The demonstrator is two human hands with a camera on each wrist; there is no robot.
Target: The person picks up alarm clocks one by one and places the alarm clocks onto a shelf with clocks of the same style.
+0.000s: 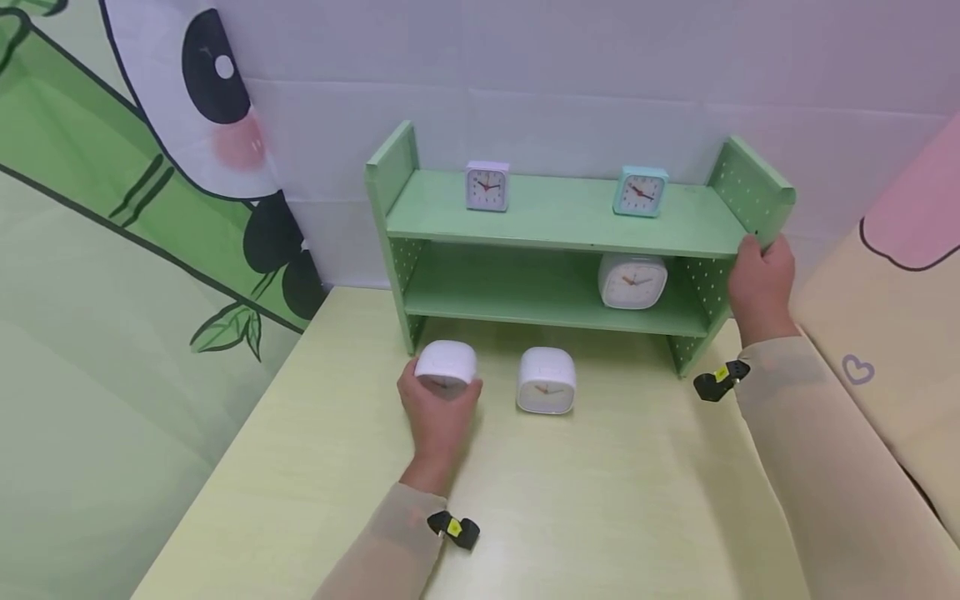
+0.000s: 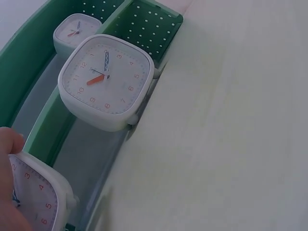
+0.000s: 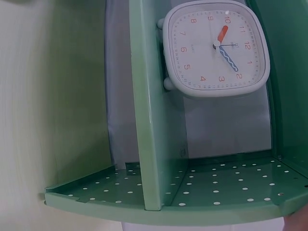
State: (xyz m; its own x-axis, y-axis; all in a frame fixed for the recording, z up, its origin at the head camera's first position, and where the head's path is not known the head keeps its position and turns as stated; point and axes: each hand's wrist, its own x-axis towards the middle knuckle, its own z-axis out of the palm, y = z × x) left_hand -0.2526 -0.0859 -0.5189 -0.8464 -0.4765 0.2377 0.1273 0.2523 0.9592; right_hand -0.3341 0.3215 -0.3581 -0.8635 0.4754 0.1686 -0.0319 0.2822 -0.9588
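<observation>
My left hand (image 1: 438, 421) holds a white alarm clock (image 1: 447, 360), thumb and fingers on opposite sides, in front of the green two-tier shelf (image 1: 495, 287). Part of that clock's dial shows at the lower left of the left wrist view. A second white clock (image 1: 547, 382) stands on the table just to its right. On the shelf's lower tier sits a third white clock (image 3: 216, 48), toward the right end. My right hand (image 1: 762, 287) grips the front edge of the shelf's right side panel (image 3: 231, 185), which is perforated with small holes.
The upper tier carries a small lilac clock (image 1: 487, 187) at left and a small turquoise clock (image 1: 641, 192) at right. The shelf stands at the back of the pale table (image 1: 600, 500), against a cloth-covered wall (image 1: 570, 83). A printed cloth (image 1: 135, 333) hangs along the left.
</observation>
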